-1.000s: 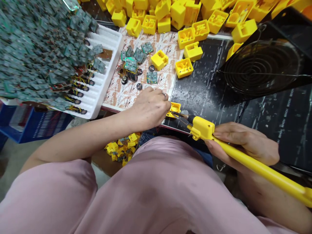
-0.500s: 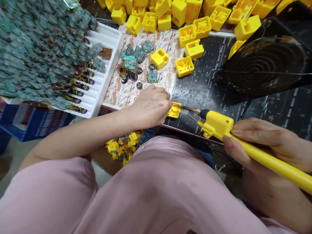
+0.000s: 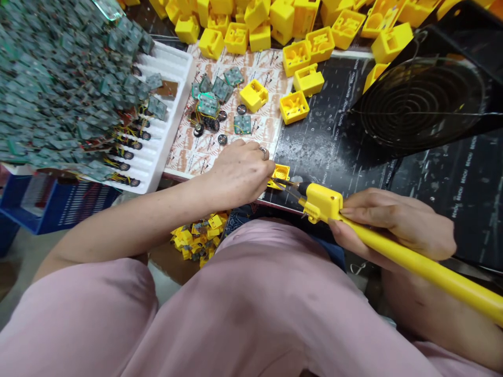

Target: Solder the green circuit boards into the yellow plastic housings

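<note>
My right hand (image 3: 393, 220) is wrapped round a yellow soldering iron (image 3: 324, 200) with a thick yellow handle. Its dark tip and a thin feed tube reach left into a small yellow plastic housing (image 3: 282, 172) at the bench's front edge. Closed fingers of my left hand (image 3: 245, 170) grip that housing by its left side and hide part of it. Just beyond my left hand lie a green circuit board (image 3: 242, 124) and a small round speaker (image 3: 222, 139). More boards with wires (image 3: 209, 104) are bunched behind them.
A white foam tray (image 3: 165, 118) heaped with wired circuit boards (image 3: 70, 84) stands at the left. Yellow housings (image 3: 294, 107) crowd the back. A black fan (image 3: 420, 104) stands at the right. Below the bench are a blue crate (image 3: 58, 207) and a pile of yellow parts (image 3: 196, 238).
My right hand has moved left with the soldering iron, bringing the tip deeper over the yellow housing. My left hand keeps its hold, and the view has shifted slightly.
</note>
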Tool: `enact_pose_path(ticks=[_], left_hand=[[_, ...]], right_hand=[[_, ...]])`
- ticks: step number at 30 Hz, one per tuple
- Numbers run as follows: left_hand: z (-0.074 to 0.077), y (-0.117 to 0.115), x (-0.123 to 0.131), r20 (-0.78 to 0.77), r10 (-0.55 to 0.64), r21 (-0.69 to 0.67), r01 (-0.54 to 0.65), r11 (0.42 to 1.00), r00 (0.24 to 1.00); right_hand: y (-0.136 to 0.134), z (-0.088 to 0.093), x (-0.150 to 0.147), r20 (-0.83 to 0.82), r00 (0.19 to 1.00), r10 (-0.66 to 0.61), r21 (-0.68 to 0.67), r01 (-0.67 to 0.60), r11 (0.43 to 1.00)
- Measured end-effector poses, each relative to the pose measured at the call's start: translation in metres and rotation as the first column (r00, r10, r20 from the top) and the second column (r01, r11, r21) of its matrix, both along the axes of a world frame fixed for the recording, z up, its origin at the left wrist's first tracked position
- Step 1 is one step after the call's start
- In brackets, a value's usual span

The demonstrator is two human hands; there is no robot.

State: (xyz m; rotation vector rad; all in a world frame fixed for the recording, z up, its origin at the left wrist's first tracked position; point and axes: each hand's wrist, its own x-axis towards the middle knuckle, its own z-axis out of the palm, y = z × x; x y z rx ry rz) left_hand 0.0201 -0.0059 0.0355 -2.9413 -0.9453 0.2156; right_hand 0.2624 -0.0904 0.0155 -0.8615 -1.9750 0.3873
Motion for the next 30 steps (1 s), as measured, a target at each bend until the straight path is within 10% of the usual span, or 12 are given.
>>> enact_pose_path(ticks=[23, 30], left_hand=[[0.004, 0.001, -0.007, 0.110, 0.107, -0.073, -0.099, 0.992, 0.988], [-0.009, -0.010, -0.054, 0.527, 0.471, -0.275, -0.382, 0.882, 0.708]], right_hand=[[-0.013, 0.009, 0.006, -0.063, 0.989, -0.133, -0.168, 0.121, 0.978], [-0.024, 0.002, 0.008, -0.095, 0.916, -0.391, -0.266, 0.355, 0.896]])
